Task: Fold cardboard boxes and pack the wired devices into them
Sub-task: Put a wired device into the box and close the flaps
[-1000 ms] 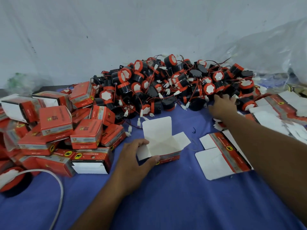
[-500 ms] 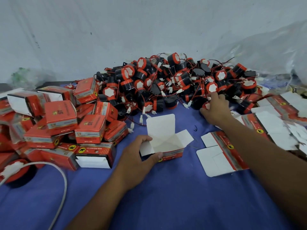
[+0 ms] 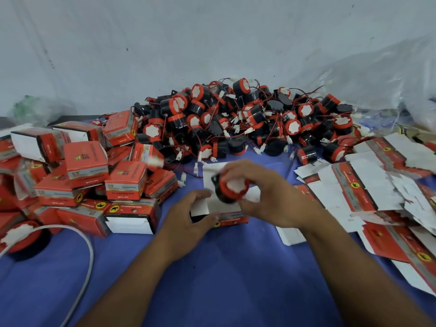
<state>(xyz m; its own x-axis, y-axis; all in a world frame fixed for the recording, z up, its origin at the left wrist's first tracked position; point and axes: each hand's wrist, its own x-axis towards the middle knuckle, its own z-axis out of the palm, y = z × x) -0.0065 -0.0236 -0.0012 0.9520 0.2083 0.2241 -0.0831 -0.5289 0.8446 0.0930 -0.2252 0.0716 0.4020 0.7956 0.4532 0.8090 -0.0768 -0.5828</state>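
An open red-and-white cardboard box (image 3: 232, 219) stands on the blue cloth at the centre, its white flaps up. My left hand (image 3: 188, 217) grips its left side. My right hand (image 3: 271, 197) holds a black-and-red round wired device (image 3: 232, 188) directly over the box's opening. Behind them rises a large pile of the same wired devices (image 3: 247, 119), tangled in red wires with white plugs. The device in my hand is blurred.
Several closed red boxes (image 3: 87, 168) are stacked at the left. Flat unfolded box blanks (image 3: 377, 190) spread over the right side. A white cable (image 3: 87, 251) curves at the lower left beside a red-rimmed round item (image 3: 21, 234). Crumpled clear plastic (image 3: 377, 74) lies at the back right.
My right hand has come back from the device pile with one device and now holds it over the open box. My left hand kept its hold on the box.
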